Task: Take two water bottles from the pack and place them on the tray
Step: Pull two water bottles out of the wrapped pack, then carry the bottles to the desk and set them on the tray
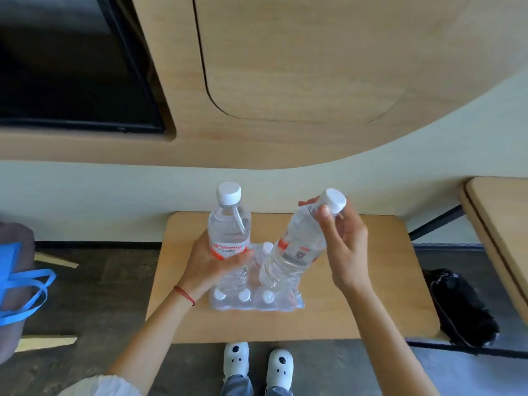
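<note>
My left hand (pixel 213 264) grips a clear water bottle (pixel 228 232) with a white cap and a red-and-white label, held upright above the pack. A second clear bottle (pixel 297 247) tilts to the right, with my right hand (pixel 344 244) holding it by the neck just under its white cap. Below both lies the plastic-wrapped pack (pixel 257 300) of bottles on a low wooden table (pixel 357 295); several white caps show through the wrap. No tray is in view.
A black bag (pixel 460 307) lies on the floor right of the table. A blue bag (pixel 20 290) hangs at the left edge. A second wooden surface (pixel 503 224) juts in at the right. My white shoes (pixel 257 364) stand before the table.
</note>
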A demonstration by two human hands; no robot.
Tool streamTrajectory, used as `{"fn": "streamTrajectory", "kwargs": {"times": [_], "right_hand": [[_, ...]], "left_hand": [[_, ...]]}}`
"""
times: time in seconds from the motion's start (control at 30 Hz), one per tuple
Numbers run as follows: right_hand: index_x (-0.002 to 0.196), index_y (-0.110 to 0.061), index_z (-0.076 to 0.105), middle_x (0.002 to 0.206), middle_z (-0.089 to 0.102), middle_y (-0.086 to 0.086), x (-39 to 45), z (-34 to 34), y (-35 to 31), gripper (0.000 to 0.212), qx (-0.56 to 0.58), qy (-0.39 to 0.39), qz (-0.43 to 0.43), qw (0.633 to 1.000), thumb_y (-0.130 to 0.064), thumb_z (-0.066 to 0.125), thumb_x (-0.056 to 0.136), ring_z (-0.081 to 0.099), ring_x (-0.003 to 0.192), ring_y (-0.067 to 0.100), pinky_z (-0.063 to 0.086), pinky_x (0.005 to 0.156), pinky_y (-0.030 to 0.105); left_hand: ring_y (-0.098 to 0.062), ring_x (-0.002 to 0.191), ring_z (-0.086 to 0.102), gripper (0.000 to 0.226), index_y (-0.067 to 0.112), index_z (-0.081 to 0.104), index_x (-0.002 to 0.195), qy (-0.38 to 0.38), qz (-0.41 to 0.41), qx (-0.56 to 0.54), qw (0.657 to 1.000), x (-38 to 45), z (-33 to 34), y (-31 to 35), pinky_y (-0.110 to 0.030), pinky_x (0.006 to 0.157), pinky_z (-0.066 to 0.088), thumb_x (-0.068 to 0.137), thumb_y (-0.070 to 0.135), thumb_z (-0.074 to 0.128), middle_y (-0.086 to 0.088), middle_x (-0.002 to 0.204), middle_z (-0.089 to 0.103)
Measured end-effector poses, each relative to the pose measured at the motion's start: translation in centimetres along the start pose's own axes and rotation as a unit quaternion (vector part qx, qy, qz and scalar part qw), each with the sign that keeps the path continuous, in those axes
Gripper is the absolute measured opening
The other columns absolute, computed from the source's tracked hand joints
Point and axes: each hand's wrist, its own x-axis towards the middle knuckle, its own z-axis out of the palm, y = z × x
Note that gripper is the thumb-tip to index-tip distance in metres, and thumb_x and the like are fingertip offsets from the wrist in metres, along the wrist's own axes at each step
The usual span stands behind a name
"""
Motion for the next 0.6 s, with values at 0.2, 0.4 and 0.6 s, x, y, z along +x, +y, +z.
{"fn": "streamTrajectory", "kwargs": {"times": [0.2, 0.4, 0.6], "right_hand": [[0.085, -0.004, 0.058, 0.078, 0.066, 0.021, -0.8, -6.1, -7.2, 0.041, 0.034, 0.098, 0.001, 0.995, -0.045, 0.054, 0.087, 0.064, 0.066, 0.032, 0.053, 0.060, 0.045], [0.076, -0.017, 0.060, 0.068, 0.064, -0.002, -4.2, -14.0, -10.4, 0.028, 0.097, 0.194, 0.002, 0.976, -0.042, 0.056, 0.087, 0.062, 0.061, 0.019, 0.053, 0.054, 0.031], [0.074, -0.017, 0.061, 0.067, 0.064, 0.000, -8.7, -24.2, -9.8, 0.033, 0.076, 0.287, -0.021, 0.955, -0.048, 0.057, 0.084, 0.061, 0.060, 0.019, 0.051, 0.058, 0.035]], "left_hand": [[-0.018, 0.075, 0.069, 0.028, 0.034, 0.072, 0.079, -0.101, 0.064, -0.008, 0.993, 0.8, 3.9, 8.2, -0.042, 0.073, 0.057, 0.052, 0.038, 0.078, 0.004, 0.073, 0.074], [-0.013, 0.070, 0.069, 0.030, 0.037, 0.070, 0.076, -0.180, 0.122, 0.034, 0.976, -0.1, 12.0, 13.3, -0.038, 0.068, 0.057, 0.048, 0.047, 0.078, 0.007, 0.071, 0.075], [-0.009, 0.067, 0.071, 0.030, 0.034, 0.071, 0.074, -0.236, 0.143, 0.052, 0.960, -3.6, 23.6, 14.4, -0.024, 0.062, 0.058, 0.047, 0.047, 0.079, 0.009, 0.071, 0.076]]}}
